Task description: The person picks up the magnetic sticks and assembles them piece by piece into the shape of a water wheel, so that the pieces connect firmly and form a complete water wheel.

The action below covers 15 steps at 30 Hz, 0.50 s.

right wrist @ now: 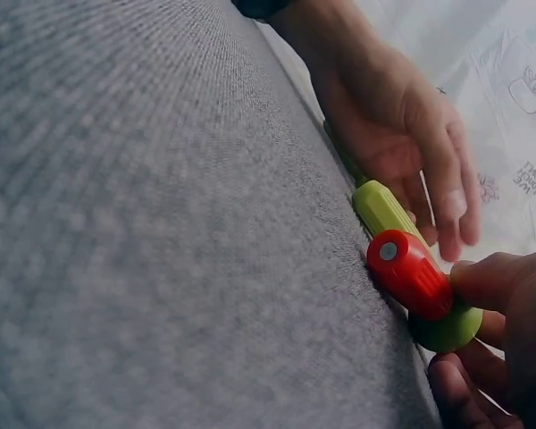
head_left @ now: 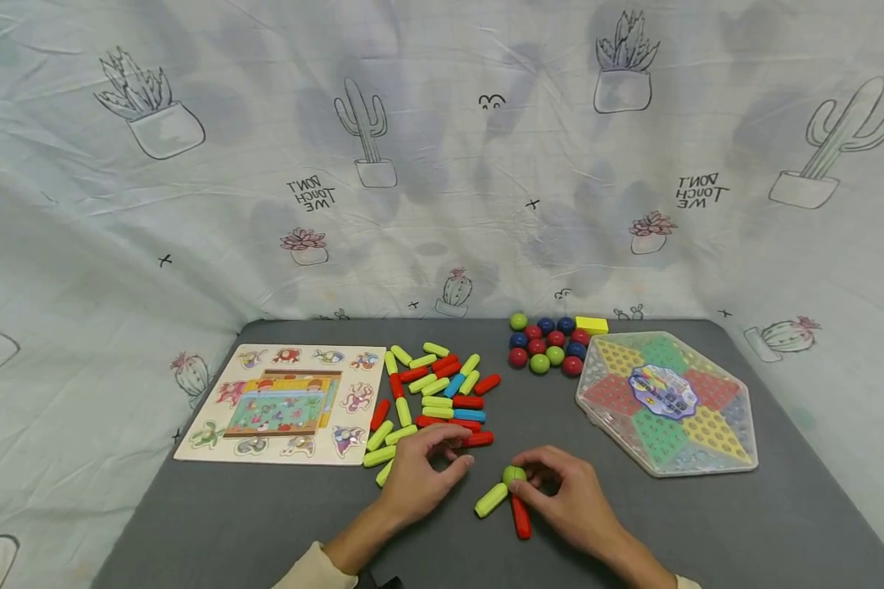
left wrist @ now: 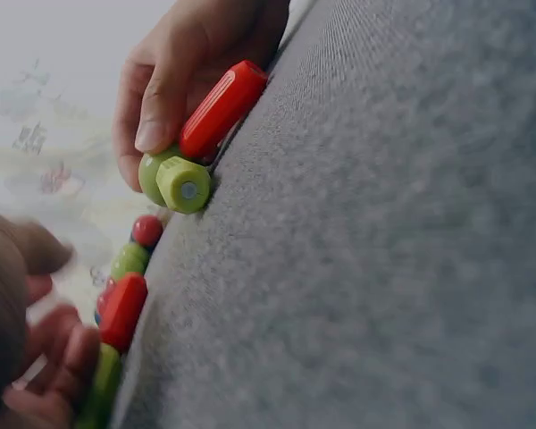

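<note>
My right hand (head_left: 570, 495) pinches a green ball (head_left: 514, 474) between thumb and fingers, low over the grey table. A yellow-green rod (head_left: 491, 500) and a red rod (head_left: 520, 518) extend from the ball toward the near side, forming a V. In the right wrist view, the red rod (right wrist: 411, 275) has a round silvery disc in its end. To the left, my left hand (head_left: 420, 474) holds nothing, its fingers loosely bent. Its fingertips are close to red rods (head_left: 477, 439) at the near edge of a spread of coloured rods.
Several yellow-green, red and blue rods (head_left: 436, 384) lie left of centre. A wooden picture puzzle board (head_left: 302, 401) sits beyond them at left. At back right are coloured balls (head_left: 556, 338), a yellow block (head_left: 592, 325) and a hexagonal game board (head_left: 666, 403). A patterned cloth (head_left: 442, 164) hangs behind.
</note>
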Each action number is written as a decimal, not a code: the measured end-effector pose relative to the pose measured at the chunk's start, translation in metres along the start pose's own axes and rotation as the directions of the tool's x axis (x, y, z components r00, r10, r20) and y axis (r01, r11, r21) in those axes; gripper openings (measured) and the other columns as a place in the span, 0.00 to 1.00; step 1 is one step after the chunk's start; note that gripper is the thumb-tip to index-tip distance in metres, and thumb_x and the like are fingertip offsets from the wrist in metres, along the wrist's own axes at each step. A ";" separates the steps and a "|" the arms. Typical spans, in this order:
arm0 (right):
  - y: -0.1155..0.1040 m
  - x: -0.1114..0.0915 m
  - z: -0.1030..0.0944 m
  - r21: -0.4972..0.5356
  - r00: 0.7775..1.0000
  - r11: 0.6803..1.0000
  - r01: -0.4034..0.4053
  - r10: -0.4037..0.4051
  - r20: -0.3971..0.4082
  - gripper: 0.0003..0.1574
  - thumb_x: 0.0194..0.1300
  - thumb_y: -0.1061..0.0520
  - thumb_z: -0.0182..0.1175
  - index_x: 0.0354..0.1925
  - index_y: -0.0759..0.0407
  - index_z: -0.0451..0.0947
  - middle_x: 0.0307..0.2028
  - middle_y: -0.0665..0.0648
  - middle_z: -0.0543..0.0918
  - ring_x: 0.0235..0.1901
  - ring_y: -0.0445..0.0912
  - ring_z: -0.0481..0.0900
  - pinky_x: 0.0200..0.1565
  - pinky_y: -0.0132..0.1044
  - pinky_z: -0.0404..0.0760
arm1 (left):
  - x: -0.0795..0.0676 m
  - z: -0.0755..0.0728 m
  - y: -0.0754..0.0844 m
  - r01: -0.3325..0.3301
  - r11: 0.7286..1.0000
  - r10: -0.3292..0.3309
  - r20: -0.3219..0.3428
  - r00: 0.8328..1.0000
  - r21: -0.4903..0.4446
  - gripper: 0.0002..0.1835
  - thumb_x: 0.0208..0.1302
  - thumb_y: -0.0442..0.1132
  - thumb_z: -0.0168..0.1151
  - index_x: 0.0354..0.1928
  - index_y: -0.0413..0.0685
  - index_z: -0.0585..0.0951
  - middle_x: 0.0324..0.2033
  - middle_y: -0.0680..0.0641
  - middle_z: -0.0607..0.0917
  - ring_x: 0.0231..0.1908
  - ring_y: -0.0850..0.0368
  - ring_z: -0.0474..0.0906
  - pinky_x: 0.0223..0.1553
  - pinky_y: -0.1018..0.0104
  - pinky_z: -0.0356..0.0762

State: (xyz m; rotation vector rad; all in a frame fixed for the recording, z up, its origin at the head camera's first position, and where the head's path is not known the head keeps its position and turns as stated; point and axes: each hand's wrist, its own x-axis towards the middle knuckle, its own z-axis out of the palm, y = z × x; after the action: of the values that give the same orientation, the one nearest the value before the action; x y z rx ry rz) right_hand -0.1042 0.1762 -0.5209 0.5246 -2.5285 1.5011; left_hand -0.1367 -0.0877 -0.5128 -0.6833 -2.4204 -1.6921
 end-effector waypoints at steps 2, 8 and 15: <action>0.000 0.000 0.000 0.004 1.000 1.000 0.008 -0.008 0.001 0.15 0.64 0.56 0.81 0.47 0.44 0.89 0.39 0.41 0.89 0.34 0.35 0.86 0.37 0.33 0.88 | 0.003 0.001 0.002 -0.005 0.994 0.004 0.001 1.000 0.107 0.19 0.64 0.31 0.79 0.57 0.44 0.89 0.42 0.46 0.91 0.32 0.59 0.82 0.39 0.65 0.85; -0.001 0.001 0.000 0.023 1.000 1.000 -0.015 0.015 0.018 0.15 0.64 0.56 0.81 0.47 0.44 0.90 0.40 0.41 0.89 0.35 0.36 0.86 0.38 0.33 0.88 | 0.007 0.006 0.003 -0.060 0.922 0.045 0.050 0.998 0.382 0.20 0.62 0.33 0.81 0.56 0.46 0.90 0.40 0.50 0.90 0.35 0.59 0.78 0.41 0.65 0.79; 0.000 0.000 -0.001 0.010 0.999 1.000 -0.023 0.023 0.025 0.15 0.64 0.56 0.81 0.48 0.43 0.89 0.40 0.40 0.89 0.35 0.36 0.87 0.38 0.33 0.88 | 0.005 0.009 0.003 -0.104 0.892 0.073 0.088 0.993 0.439 0.09 0.68 0.40 0.79 0.48 0.52 0.92 0.41 0.55 0.88 0.42 0.60 0.76 0.47 0.63 0.79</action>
State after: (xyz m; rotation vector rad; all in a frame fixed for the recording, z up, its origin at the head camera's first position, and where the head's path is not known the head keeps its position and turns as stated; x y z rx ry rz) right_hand -0.1047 0.1773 -0.5203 0.5203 -2.5556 1.5253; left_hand -0.1383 -0.0774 -0.5121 -0.7730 -2.6374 -1.0330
